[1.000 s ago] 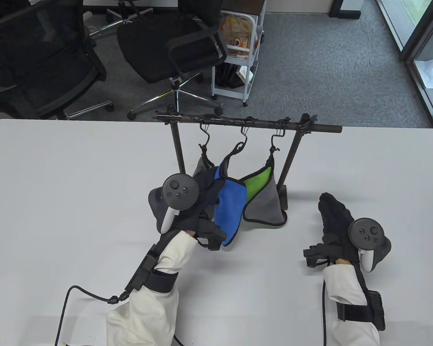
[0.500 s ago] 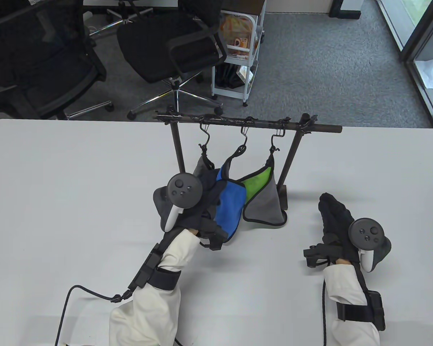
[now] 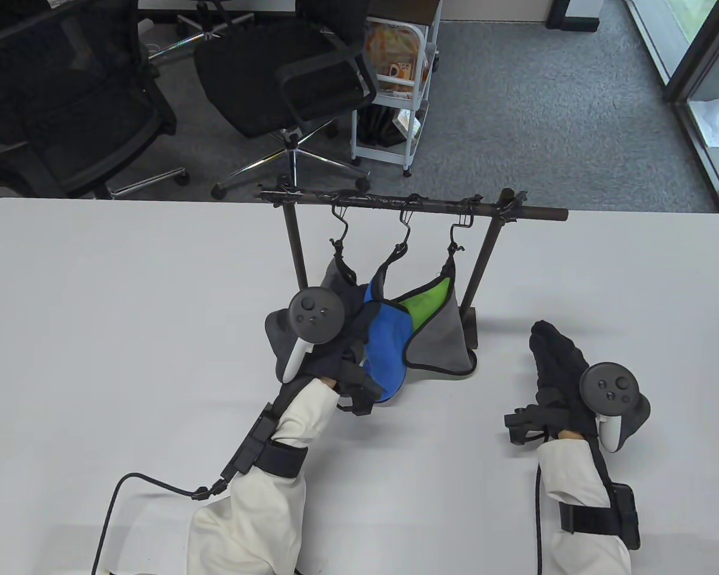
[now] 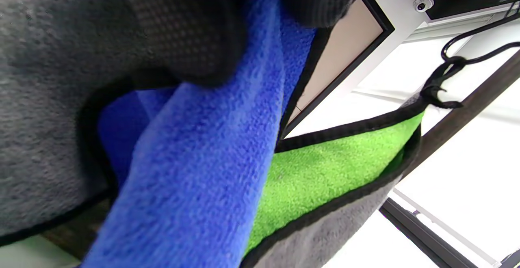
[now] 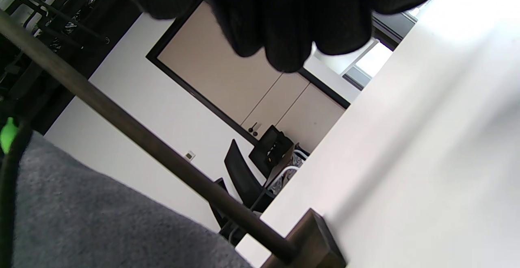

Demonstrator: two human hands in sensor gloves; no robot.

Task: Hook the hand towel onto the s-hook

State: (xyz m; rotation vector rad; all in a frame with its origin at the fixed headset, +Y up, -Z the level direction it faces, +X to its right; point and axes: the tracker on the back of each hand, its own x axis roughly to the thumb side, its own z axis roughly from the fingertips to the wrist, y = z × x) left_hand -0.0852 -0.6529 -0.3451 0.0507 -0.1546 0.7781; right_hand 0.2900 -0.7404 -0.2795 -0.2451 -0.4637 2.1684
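Note:
A dark rack (image 3: 413,203) stands on the white table (image 3: 126,311) with three S-hooks (image 3: 406,226) on its bar. A blue towel (image 3: 386,335) hangs by its loop from the middle hook, a green-and-grey towel (image 3: 437,335) from the right hook, and a grey towel (image 3: 335,272) from the left hook. My left hand (image 3: 353,326) grips the blue towel's lower part. In the left wrist view my gloved fingers (image 4: 183,28) pinch the blue towel (image 4: 203,170) beside the green one (image 4: 325,170). My right hand (image 3: 551,347) rests empty on the table, right of the rack.
The rack's right post and wooden base (image 3: 472,326) stand between the towels and my right hand. The base also shows in the right wrist view (image 5: 308,239). Office chairs (image 3: 287,72) and a white cart (image 3: 395,90) stand beyond the table's far edge.
My left hand has moved right and a little toward the rack, bunching the blue towel's lower part. My right hand has not moved.

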